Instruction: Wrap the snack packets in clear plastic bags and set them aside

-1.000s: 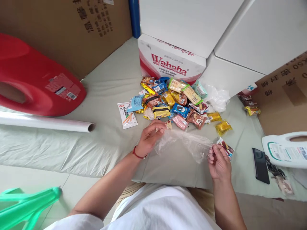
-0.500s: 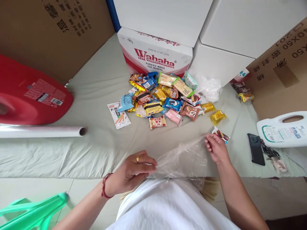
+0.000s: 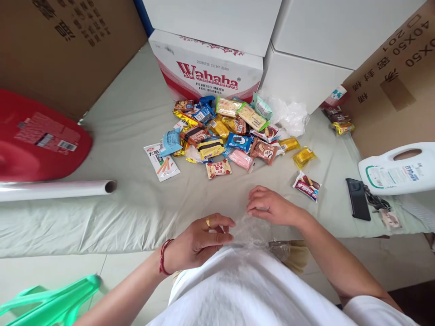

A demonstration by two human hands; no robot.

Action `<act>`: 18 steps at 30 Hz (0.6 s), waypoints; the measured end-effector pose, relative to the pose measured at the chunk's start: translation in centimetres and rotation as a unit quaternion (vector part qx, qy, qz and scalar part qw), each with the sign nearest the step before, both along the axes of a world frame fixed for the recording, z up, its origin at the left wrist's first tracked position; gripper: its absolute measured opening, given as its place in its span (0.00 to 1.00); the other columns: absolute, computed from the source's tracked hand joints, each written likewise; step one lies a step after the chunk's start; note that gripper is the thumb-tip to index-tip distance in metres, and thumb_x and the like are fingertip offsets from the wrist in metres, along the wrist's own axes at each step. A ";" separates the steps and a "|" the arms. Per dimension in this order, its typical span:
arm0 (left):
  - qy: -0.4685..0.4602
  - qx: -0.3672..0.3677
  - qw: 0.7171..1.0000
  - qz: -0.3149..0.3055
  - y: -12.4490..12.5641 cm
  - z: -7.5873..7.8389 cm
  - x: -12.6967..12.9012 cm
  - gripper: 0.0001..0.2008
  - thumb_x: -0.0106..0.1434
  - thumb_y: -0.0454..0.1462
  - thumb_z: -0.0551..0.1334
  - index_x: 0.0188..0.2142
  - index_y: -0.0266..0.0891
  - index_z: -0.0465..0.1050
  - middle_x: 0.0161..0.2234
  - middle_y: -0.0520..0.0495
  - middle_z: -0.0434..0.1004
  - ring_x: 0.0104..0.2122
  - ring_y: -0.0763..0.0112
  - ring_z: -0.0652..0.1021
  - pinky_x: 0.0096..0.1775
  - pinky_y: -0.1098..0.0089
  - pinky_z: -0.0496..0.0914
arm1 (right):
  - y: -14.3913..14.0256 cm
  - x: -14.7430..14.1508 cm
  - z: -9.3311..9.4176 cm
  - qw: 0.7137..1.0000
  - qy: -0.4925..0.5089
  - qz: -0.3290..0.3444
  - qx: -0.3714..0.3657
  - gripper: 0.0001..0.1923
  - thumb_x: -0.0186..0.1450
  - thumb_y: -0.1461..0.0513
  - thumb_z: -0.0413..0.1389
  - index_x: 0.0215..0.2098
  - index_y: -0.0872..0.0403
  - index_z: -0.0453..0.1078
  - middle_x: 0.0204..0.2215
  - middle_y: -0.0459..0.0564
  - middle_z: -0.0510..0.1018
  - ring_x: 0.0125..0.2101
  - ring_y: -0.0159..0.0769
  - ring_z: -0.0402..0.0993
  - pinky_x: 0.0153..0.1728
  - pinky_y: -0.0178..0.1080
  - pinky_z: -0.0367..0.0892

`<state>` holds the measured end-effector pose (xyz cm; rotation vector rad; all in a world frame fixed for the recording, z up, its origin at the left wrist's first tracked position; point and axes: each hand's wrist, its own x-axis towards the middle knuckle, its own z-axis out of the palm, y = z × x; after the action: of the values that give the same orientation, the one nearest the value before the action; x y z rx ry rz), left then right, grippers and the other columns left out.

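A thin clear plastic bag [image 3: 253, 230] lies crumpled at the table's front edge, against the white shirt. At its left side my left hand [image 3: 205, 236] has bent fingers, with index finger and thumb close together on the film. My right hand [image 3: 267, 206] hovers over the bag's upper part; its fingers are loosely curled and apart, with no film clearly between them. Beyond the hands lies a heap of wrapped snacks, including a yellow packet [image 3: 210, 148], a pink packet [image 3: 240, 159] and a blue packet [image 3: 239, 141]. One red-and-white snack packet [image 3: 306, 186] sits apart on the right.
A Wahaha carton [image 3: 210, 74] stands behind the heap, beside crumpled clear plastic [image 3: 291, 117]. On the left are a red jug [image 3: 41, 140] and a white roll [image 3: 57, 189]. A phone [image 3: 358, 199], keys [image 3: 375, 199] and white bottle [image 3: 397, 170] are on the right.
My right hand has moved left from beside the red-and-white packet, bringing it close to my left hand. The bag, stretched between the hands before, is now slack and bunched.
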<state>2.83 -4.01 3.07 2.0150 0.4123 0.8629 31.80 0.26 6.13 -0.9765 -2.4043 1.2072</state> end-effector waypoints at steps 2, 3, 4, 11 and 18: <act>0.010 0.030 0.999 0.019 -0.4 0.4 -0.5 0.13 0.70 0.31 0.58 0.49 0.44 0.77 0.51 0.36 0.75 0.44 0.65 0.77 0.40 0.68 0.75 | 0.9 -0.4 -1.1 0.996 0.032 -0.041 -0.066 0.17 0.73 0.51 0.54 0.36 0.54 0.77 0.32 0.50 0.78 0.37 0.37 0.74 0.44 0.40 0.70; 0.019 0.048 0.998 0.031 -0.7 0.6 -0.8 0.12 0.69 0.31 0.59 0.48 0.45 0.77 0.51 0.37 0.74 0.43 0.64 0.76 0.39 0.67 0.75 | 1.4 -0.3 -1.5 0.990 0.047 -0.080 -0.103 0.18 0.72 0.49 0.55 0.35 0.54 0.76 0.31 0.49 0.78 0.35 0.35 0.74 0.41 0.38 0.70; 0.032 0.063 0.997 0.042 -0.9 0.7 -1.2 0.12 0.68 0.32 0.59 0.47 0.45 0.78 0.50 0.37 0.74 0.43 0.64 0.76 0.39 0.66 0.74 | 1.8 -0.1 -1.8 0.980 0.062 -0.126 -0.140 0.19 0.70 0.47 0.57 0.35 0.54 0.75 0.31 0.47 0.77 0.33 0.34 0.73 0.38 0.37 0.70; 0.122 0.135 0.981 0.060 -2.5 0.7 -4.4 0.13 0.66 0.29 0.57 0.47 0.40 0.76 0.40 0.40 0.74 0.35 0.66 0.73 0.36 0.65 0.70 | 3.6 1.4 -3.7 0.889 0.103 -0.375 -0.241 0.21 0.60 0.43 0.62 0.33 0.51 0.68 0.20 0.41 0.70 0.21 0.33 0.70 0.21 0.34 0.65; 0.199 0.079 0.976 0.045 -4.0 1.2 -6.1 0.16 0.68 0.29 0.54 0.52 0.41 0.72 0.36 0.44 0.75 0.30 0.68 0.75 0.31 0.69 0.69 | 4.1 1.2 -5.3 0.893 0.036 -0.362 -0.264 0.17 0.59 0.47 0.60 0.31 0.51 0.66 0.20 0.39 0.66 0.16 0.31 0.67 0.16 0.34 0.58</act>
<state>-3.30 -8.04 4.30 2.3375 0.6802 0.5550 33.04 4.35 0.87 -1.7305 -1.4015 1.5358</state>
